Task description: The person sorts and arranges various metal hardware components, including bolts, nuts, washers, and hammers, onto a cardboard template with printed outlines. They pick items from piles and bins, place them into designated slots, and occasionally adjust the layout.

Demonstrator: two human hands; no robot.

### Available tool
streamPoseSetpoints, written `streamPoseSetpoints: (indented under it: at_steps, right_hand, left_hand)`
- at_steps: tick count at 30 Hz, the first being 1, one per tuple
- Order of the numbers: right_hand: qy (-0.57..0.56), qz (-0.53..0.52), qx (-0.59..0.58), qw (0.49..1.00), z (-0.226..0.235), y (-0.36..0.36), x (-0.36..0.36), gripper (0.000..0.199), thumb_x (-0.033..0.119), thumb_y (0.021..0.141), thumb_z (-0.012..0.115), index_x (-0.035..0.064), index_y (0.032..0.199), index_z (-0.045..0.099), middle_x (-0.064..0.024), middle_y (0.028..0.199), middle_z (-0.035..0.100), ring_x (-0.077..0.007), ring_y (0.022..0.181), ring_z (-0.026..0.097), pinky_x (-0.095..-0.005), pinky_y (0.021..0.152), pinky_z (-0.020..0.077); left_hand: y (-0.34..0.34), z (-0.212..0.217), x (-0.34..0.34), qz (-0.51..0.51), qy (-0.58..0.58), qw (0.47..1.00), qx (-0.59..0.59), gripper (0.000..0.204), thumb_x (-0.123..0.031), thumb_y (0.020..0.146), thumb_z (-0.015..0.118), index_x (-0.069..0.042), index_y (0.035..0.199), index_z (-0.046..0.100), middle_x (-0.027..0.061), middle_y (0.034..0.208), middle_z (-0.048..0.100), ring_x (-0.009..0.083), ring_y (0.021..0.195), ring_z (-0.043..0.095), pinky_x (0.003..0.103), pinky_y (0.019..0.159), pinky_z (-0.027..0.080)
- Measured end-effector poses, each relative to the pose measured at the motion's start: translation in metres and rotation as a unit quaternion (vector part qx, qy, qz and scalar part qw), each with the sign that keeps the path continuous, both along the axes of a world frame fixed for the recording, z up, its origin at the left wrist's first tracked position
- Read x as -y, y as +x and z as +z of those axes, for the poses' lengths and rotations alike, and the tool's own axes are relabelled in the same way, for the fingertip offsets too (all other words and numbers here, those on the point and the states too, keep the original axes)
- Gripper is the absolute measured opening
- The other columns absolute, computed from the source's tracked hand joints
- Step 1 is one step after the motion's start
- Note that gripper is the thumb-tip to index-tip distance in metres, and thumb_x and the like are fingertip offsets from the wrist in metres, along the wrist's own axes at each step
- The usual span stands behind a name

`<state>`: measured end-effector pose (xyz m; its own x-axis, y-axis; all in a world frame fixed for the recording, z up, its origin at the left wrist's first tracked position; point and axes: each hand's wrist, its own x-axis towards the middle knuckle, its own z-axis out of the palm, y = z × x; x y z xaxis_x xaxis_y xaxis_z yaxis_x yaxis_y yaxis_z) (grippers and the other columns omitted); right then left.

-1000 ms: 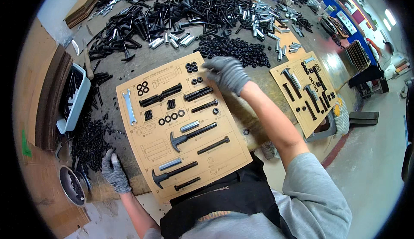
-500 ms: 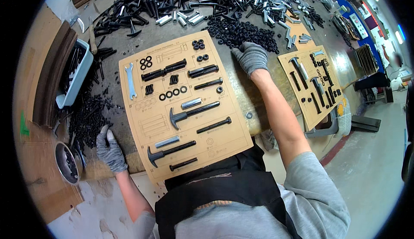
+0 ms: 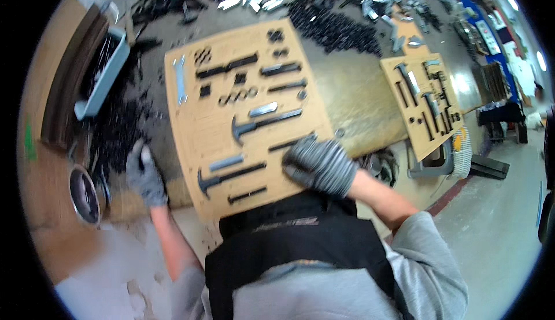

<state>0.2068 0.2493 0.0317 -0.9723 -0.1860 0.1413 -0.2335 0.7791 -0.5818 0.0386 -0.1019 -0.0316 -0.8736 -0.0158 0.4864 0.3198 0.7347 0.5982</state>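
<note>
My right hand [image 3: 321, 164], in a grey striped glove, is over the lower right of a cardboard sheet [image 3: 193, 132]. Its fingers are curled together and hide whatever they may hold. Hardware lies on the sheet: a wrench [image 3: 180, 80], two T-shaped black handles [image 3: 266, 125] [image 3: 231, 179], silver sleeves [image 3: 263, 110], black bolts [image 3: 287, 86], nuts [image 3: 276, 34] and washers [image 3: 238, 96]. At the left, my gloved left hand [image 3: 145, 175] stays beside a heap of small black screws [image 3: 118, 138]. Its fingertips are drawn together and blurred; their contents cannot be made out.
A second laid-out sheet [image 3: 419, 135] lies to the right. Heaps of black nuts [image 3: 335, 28] and silver sleeves [image 3: 254, 1] are at the far side. A light blue bin [image 3: 107, 80] and a metal bowl [image 3: 85, 196] stand left. One loose nut [image 3: 340, 132] sits near the table edge.
My right hand has come back from the nut heap to the lower right of the sheet, with its fingers curled. My left hand has stayed by the screws. The view has shifted slightly.
</note>
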Motion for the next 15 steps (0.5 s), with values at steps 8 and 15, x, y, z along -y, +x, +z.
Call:
streamPoseSetpoints:
  at_steps: [8,15]
  right_hand:
    - [-0.034,-0.289,-0.016,0.957,0.005,-0.081,-0.120,0.017,0.018,0.089,0.062,0.0091,0.102,0.069,-0.0149,0.096,0.069,-0.0289,0.083,0.066,-0.0359,0.073,0.0532]
    - [0.324,-0.248,0.010,0.913,-0.032,-0.155,-0.158,0.022,0.033,0.086,0.058,0.0142,0.091,0.068,-0.0136,0.093,0.066,-0.0337,0.090,0.063,-0.0445,0.079,0.0509]
  left_hand:
    - [0.001,-0.010,0.008,0.025,0.047,0.998,0.027,0.020,-0.012,0.092,0.060,-0.001,0.107,0.067,0.0094,0.104,0.069,0.0189,0.095,0.062,0.032,0.089,0.047]
    - [-0.001,-0.003,0.005,0.014,0.008,1.000,0.021,0.020,-0.013,0.092,0.060,-0.004,0.107,0.068,0.0091,0.103,0.069,0.0192,0.095,0.062,0.031,0.088,0.047]
